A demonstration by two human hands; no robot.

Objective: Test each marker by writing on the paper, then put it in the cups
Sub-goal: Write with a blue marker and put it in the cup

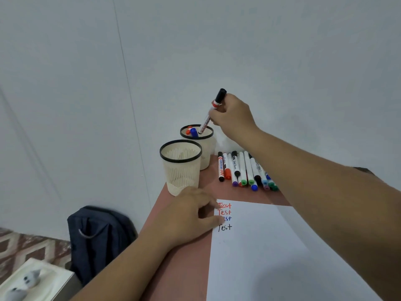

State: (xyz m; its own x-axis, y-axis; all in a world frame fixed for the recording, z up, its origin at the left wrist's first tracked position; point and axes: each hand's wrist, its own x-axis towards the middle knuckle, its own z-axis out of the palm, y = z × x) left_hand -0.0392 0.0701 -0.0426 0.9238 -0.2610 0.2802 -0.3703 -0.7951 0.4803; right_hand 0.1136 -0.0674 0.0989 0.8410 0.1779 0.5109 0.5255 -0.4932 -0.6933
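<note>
The right hand [233, 118] pinches the capped black marker [211, 112] at mid-barrel, fingers curled, its lower end inside the far cup [196, 135]; light, rigid and smooth, it likely needs only slight grip

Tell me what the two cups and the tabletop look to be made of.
Near cup and far cup: likely moulded plastic, matte cream, judging by the thin slotted walls and black rims. Tabletop: smooth matte reddish-brown surface, perhaps laminate; no grain shows, so I cannot be sure.
</note>
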